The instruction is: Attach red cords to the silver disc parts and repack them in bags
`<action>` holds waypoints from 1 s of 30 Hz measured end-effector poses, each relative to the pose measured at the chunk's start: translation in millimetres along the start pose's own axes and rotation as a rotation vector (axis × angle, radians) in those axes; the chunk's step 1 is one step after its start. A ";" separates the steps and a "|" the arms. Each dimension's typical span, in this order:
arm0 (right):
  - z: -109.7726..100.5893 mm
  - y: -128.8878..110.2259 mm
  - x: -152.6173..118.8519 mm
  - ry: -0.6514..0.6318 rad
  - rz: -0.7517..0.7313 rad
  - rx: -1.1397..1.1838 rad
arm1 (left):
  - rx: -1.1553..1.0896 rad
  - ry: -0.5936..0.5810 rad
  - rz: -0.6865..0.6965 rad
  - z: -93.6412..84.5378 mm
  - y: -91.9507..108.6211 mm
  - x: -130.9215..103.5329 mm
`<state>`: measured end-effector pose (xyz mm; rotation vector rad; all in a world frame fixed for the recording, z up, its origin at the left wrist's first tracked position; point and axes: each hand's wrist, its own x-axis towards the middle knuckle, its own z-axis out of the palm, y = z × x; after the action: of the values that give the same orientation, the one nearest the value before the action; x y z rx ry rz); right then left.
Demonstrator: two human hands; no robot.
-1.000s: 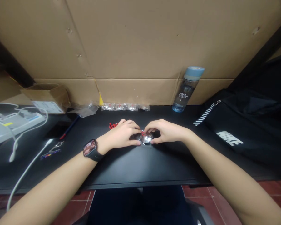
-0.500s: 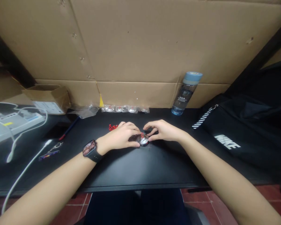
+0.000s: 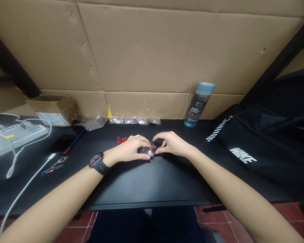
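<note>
A shiny silver domed disc with a red cord at its middle (image 3: 150, 152) is low over the black desk, between my two hands. My left hand (image 3: 131, 147), a black watch on its wrist, curls round its left side, with the thumb along the near edge and the fingers over the far side. A darker shiny surface shows beneath that palm; whether it is a second disc I cannot tell. My right hand (image 3: 170, 143) has its thumb and fingers bent at the disc's right edge, the fingertips partly hidden. A bunched red cord (image 3: 121, 140) lies just beyond my left hand.
Several similar silver discs in clear plastic (image 3: 130, 120) line the cardboard wall (image 3: 152, 50). A water bottle (image 3: 196, 104) and black bag (image 3: 258, 148) are right. Left are a small carton (image 3: 53, 109), power strip (image 3: 17, 135), white cable (image 3: 27, 189), pen (image 3: 72, 143) and keyring (image 3: 54, 167).
The view has shifted slightly. The silver disc now looks more tilted, and my right hand has come a little further left, against its edge. My left hand keeps its grip.
</note>
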<state>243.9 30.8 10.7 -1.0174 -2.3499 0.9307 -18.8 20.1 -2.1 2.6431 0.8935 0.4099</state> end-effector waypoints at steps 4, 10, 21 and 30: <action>3.6 -2.1 2.2 0.051 -0.035 -0.105 | -0.025 0.014 0.019 0.1 -1.3 -0.1; 9.8 -2.3 5.9 0.129 -0.108 -0.273 | -0.056 0.028 0.035 -2.6 1.4 -0.6; 33.9 0.4 12.1 0.303 -0.142 -0.508 | -0.027 0.122 -0.074 -7.7 -1.4 -4.2; 44.8 -0.2 14.9 0.369 -0.169 -0.516 | -0.029 0.111 -0.061 -12.7 -5.4 -6.4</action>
<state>207.6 23.4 -18.5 -1.0400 -2.3444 0.0514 -31.2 22.8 6.3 2.5801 0.9919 0.5543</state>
